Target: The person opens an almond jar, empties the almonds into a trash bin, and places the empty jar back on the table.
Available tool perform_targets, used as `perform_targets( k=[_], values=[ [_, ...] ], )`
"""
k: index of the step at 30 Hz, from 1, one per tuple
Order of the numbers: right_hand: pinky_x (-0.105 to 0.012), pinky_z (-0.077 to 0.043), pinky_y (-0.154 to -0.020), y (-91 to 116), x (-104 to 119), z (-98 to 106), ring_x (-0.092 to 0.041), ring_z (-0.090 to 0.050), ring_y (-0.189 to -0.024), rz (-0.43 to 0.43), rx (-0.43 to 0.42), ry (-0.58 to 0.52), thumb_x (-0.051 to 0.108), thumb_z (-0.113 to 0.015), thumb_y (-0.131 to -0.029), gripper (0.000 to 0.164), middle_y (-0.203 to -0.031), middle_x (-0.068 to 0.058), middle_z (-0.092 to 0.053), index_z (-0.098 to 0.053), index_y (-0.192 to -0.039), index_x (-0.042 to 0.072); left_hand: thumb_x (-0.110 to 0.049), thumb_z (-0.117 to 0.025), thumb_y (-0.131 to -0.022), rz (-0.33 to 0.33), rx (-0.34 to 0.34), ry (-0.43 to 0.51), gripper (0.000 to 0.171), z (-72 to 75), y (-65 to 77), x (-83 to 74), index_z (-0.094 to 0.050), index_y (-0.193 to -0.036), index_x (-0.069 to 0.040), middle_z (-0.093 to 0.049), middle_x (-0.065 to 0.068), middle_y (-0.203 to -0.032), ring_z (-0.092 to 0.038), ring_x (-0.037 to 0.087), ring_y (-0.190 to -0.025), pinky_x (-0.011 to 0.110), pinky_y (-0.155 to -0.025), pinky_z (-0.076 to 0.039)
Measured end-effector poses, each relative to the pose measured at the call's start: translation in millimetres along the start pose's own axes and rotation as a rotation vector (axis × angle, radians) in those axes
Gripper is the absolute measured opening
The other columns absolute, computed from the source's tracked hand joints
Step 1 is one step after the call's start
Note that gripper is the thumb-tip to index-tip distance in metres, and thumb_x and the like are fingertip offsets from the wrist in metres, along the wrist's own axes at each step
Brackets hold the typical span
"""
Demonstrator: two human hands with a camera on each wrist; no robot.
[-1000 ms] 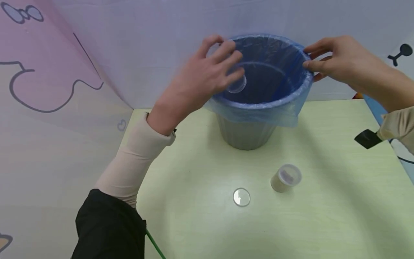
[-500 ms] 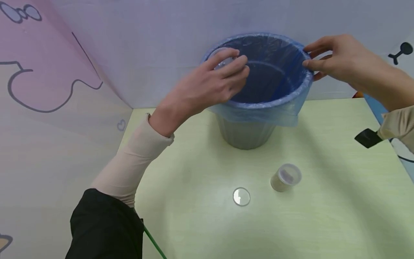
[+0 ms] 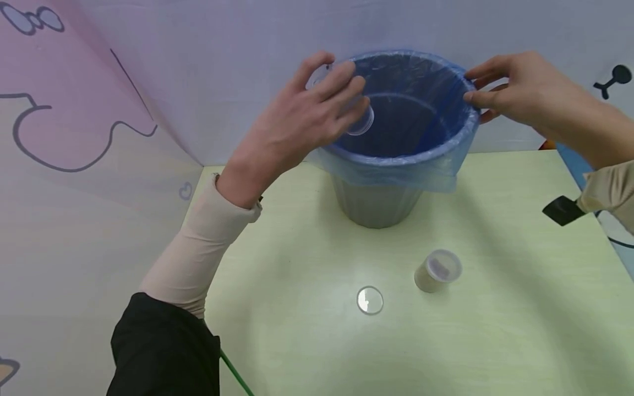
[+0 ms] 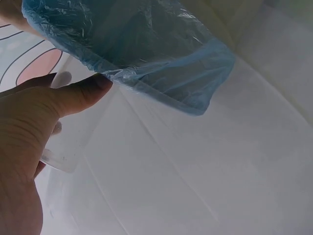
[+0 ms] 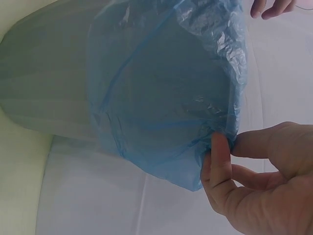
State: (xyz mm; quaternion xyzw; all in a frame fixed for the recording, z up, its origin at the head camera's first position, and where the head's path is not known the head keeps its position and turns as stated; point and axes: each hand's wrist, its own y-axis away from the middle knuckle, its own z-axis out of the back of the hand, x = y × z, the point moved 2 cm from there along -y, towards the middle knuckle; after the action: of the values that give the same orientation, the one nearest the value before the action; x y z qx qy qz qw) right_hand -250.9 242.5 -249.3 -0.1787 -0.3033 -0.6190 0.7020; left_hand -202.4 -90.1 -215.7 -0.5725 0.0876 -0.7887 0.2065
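Observation:
My left hand (image 3: 309, 113) grips a clear plastic container (image 3: 363, 122) over the left side of a grey trash bin (image 3: 377, 203). The container is tilted, its round end toward the bin's inside, and my fingers hide much of it. In the left wrist view the same clear container (image 4: 73, 154) shows behind my thumb, which overlaps the edge of the liner. A blue plastic bag (image 3: 396, 170) lines the bin and folds down over its rim. At the right of that rim, my right hand (image 3: 520, 91) pinches the bag and edge between thumb and fingers.
On the pale table (image 3: 317, 341) lies a clear round disc (image 3: 370, 300), like a lid. To its right stands a small container (image 3: 438, 271) with a translucent top. A pale wall sheet with drawings (image 3: 89, 220) rises at left and behind the bin.
My left hand turned the container back, bringing it more upright half a second ago, then tipped it toward the bin again. My right hand stays at the rim.

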Motion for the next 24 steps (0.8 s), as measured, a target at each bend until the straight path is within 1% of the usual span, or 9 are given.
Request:
perform_targets(
  k=[4,6,12,14,18,20,22,24],
  values=[
    [-0.071,-0.031,-0.117,0.2,-0.8,0.1,0.013,-0.056,-0.068,-0.002,-0.002,-0.001,0.030,-0.047,-0.111,0.063,-0.167,-0.028,-0.030,-0.025,-0.165,0.006,0.010,-0.037,-0.105,0.022,0.020,0.018,0.043,0.9,1.3,2.5,-0.063,-0.125,-0.018,-0.057,0.003,-0.120,-0.049,0.023,-0.121,0.041,-0.105,-0.039],
    [-0.071,-0.031,-0.116,0.1,-1.0,0.1,0.013,-0.055,-0.068,-0.002,-0.003,0.001,0.030,-0.047,-0.111,0.063,-0.167,-0.028,-0.030,-0.025,-0.165,0.006,0.010,-0.036,-0.105,0.024,0.034,0.034,0.046,1.3,2.5,3.6,-0.063,-0.129,-0.019,-0.057,0.003,-0.123,-0.049,0.024,-0.122,0.041,-0.106,-0.038],
    [-0.071,-0.025,-0.120,-0.5,-0.9,0.7,0.014,-0.055,-0.067,-0.003,0.000,-0.006,0.029,-0.047,-0.111,0.064,-0.167,-0.029,-0.028,-0.024,-0.166,0.006,0.010,-0.036,-0.105,0.029,0.045,0.058,0.049,1.9,4.9,4.8,-0.063,-0.133,-0.020,-0.058,0.004,-0.127,-0.049,0.025,-0.124,0.042,-0.106,-0.038],
    [-0.071,-0.024,-0.120,-0.9,-0.7,1.0,0.014,-0.055,-0.066,-0.003,0.000,-0.008,0.029,-0.047,-0.111,0.064,-0.167,-0.029,-0.028,-0.024,-0.165,0.006,0.010,-0.037,-0.104,0.029,0.048,0.058,0.049,1.9,5.0,4.8,-0.063,-0.133,-0.020,-0.058,0.004,-0.128,-0.049,0.025,-0.124,0.042,-0.107,-0.038],
    [-0.071,-0.026,-0.120,-1.5,-0.3,0.6,0.015,-0.055,-0.067,-0.002,0.003,-0.005,0.029,-0.047,-0.111,0.064,-0.167,-0.028,-0.028,-0.024,-0.166,0.006,0.009,-0.039,-0.104,0.016,0.048,0.011,0.046,1.8,6.1,4.5,-0.060,-0.132,-0.020,-0.058,0.003,-0.128,-0.049,0.024,-0.126,0.041,-0.108,-0.037],
    [-0.071,-0.027,-0.120,-1.7,0.0,0.6,0.015,-0.055,-0.067,-0.003,0.006,-0.003,0.030,-0.047,-0.111,0.064,-0.167,-0.028,-0.029,-0.024,-0.166,0.006,0.008,-0.040,-0.105,0.009,0.048,0.006,0.044,1.6,7.3,4.5,-0.060,-0.132,-0.020,-0.058,0.003,-0.129,-0.050,0.024,-0.126,0.040,-0.109,-0.037],
    [-0.070,-0.027,-0.119,-1.8,0.3,0.4,0.015,-0.056,-0.067,-0.003,0.009,-0.003,0.030,-0.047,-0.111,0.064,-0.167,-0.027,-0.029,-0.024,-0.166,0.006,0.009,-0.039,-0.105,0.017,0.068,0.048,0.046,0.9,9.1,5.6,-0.063,-0.133,-0.020,-0.059,0.004,-0.130,-0.050,0.025,-0.128,0.041,-0.110,-0.037],
    [-0.071,-0.026,-0.120,-1.9,0.6,0.4,0.015,-0.056,-0.068,0.002,0.013,-0.004,0.030,-0.047,-0.111,0.064,-0.168,-0.027,-0.028,-0.024,-0.166,0.007,0.009,-0.040,-0.103,0.050,0.112,0.103,0.049,0.3,11.4,8.3,-0.066,-0.132,-0.021,-0.061,0.005,-0.128,-0.051,0.025,-0.126,0.043,-0.110,-0.038]
  ],
)
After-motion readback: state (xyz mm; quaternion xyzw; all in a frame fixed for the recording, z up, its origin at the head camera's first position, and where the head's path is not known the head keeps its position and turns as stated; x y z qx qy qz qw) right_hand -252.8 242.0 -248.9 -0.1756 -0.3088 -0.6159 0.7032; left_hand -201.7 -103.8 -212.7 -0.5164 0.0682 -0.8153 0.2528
